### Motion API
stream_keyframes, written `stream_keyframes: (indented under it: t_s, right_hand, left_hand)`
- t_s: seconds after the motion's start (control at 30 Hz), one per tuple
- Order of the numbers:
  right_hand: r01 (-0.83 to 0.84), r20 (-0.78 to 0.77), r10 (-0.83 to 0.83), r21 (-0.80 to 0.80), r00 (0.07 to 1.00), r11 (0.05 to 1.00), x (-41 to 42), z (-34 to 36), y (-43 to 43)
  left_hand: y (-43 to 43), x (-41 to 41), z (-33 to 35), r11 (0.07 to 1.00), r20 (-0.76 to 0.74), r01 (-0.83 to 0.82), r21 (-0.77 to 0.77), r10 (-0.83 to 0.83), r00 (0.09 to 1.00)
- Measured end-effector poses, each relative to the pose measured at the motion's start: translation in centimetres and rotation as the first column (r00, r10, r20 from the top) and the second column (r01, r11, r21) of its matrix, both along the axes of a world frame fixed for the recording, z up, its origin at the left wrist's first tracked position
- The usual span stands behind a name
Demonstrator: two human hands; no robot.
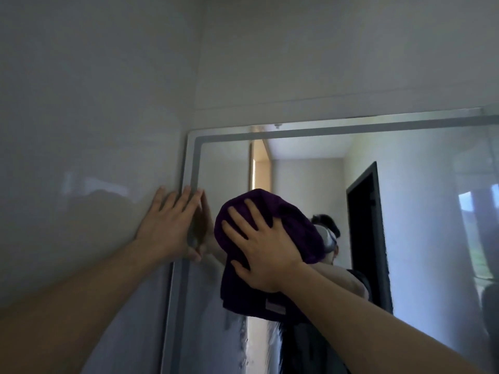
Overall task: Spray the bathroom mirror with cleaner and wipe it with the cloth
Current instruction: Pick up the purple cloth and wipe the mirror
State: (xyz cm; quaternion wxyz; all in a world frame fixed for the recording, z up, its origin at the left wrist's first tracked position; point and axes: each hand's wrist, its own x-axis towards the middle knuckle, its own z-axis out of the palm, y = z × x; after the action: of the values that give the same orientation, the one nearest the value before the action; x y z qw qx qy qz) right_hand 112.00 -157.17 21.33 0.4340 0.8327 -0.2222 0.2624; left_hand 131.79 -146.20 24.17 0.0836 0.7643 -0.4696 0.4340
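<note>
From the head camera I look up at the mirror (405, 206), which takes up the right and lower part of the view, with a pale glossy wall (81, 125) to its left. My left hand (172, 225) lies flat, its fingers (186, 201) straight and a little spread, holding nothing. The palm is on the wall, and the tips reach across the mirror's frosted border (190, 163) onto the glass. Just to the right of those fingers is the purple cloth (291, 225), bunched against the glass in the mirror's upper left area. My right hand (263, 255) presses on it with its fingers (256, 214) splayed and laid flat over the fabric, the thumb stretched out low on the left. They push the cloth rather than curl round it. The cloth bulges above the fingertips and hangs in a fold below the palm, where a small pale label (275, 307) shows. Below that fold the glass carries streaky marks (237, 336). To the right of my right-hand fingers the mirror reflects a dark doorway (364, 228).
</note>
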Motion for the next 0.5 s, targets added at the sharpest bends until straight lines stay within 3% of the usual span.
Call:
stream_keyframes:
  t_s: [0.17, 0.5]
  right_hand:
    - [-0.002, -0.081, -0.002, -0.045, 0.997, 0.999, -5.1, 0.1, -1.3]
    - [0.114, 0.35, -0.078, -0.083, 0.933, 0.99, -7.5, 11.3, -1.6]
  left_hand:
    - [0.2, 0.2, -0.1, 0.999, 0.072, -0.031, 0.031, 0.028, 0.997]
    - [0.0, 0.4, -0.1, 1.0, 0.086, -0.018, 0.01, 0.017, 0.996]
